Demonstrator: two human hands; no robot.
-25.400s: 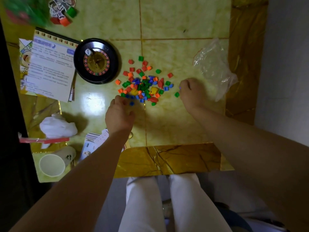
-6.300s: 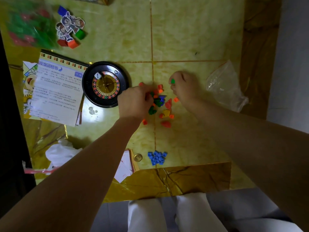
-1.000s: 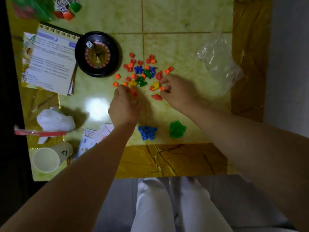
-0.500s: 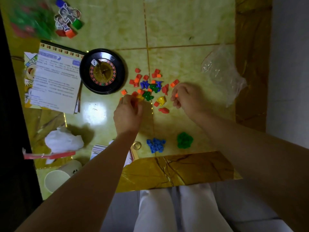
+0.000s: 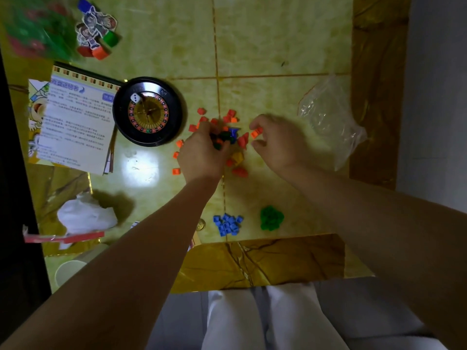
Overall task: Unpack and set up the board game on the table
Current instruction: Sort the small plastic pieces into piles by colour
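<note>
We have the mixed pile point(image 5: 228, 137) of small coloured pieces between our two hands, just right of the roulette wheel point(image 5: 147, 111) on the table point(image 5: 278, 46). Our left hand point(image 5: 202, 154) lies over the pile's near-left side with its fingers curled down into the pieces; whether they grip anything we cannot tell, as the knuckles hide it. Our right hand point(image 5: 278, 141) sits at the pile's right edge, thumb and forefinger pinched on an orange piece point(image 5: 255, 133). The sorted heaps lie well back toward us by the table's near edge: the blue pile point(image 5: 227, 224) beside the left forearm, the green pile point(image 5: 271, 218) to its right and closer to the right arm. An orange heap is not yet begun, so we judge the pinched piece must travel straight back toward our body, and the right hand is the nearer one for the bare spot beside the green
</note>
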